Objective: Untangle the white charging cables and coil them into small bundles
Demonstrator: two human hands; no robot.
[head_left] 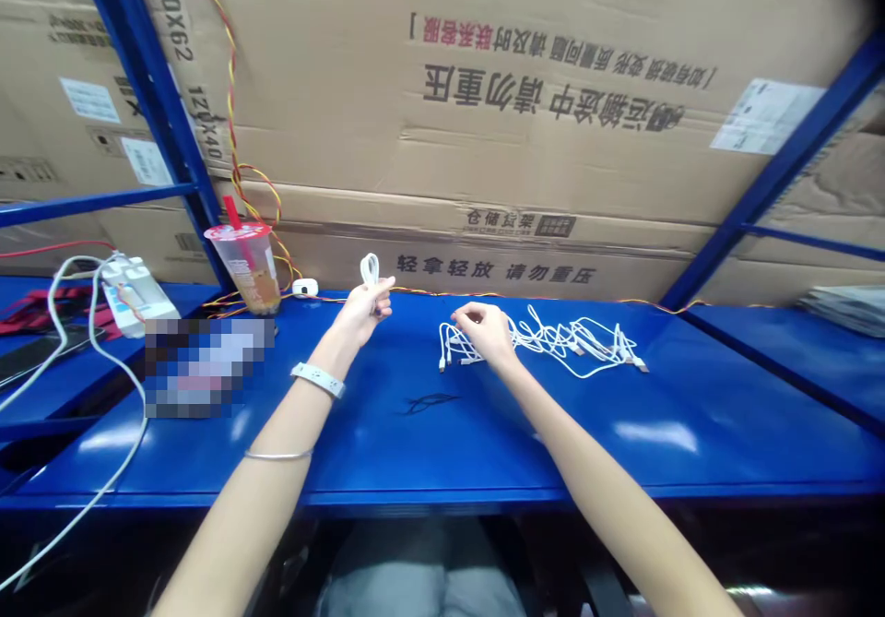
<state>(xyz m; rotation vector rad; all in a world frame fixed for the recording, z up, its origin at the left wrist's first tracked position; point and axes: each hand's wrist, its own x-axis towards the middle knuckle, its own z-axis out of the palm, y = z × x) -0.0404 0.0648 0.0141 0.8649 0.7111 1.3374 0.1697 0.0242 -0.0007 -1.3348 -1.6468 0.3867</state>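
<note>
Left hand (363, 311) grips the coiled white cable (370, 269), likely light and floppy, best pinched mid-bundle; right hand (488, 333), by loose cables (572, 338), can't tell grip.

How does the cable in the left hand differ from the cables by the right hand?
The coiled cable is bent into a compact loop; the loose cables sprawl in a tangle. The coiled cable is held up in the left hand; the loose cables lie on the blue shelf. Both are white.
</note>
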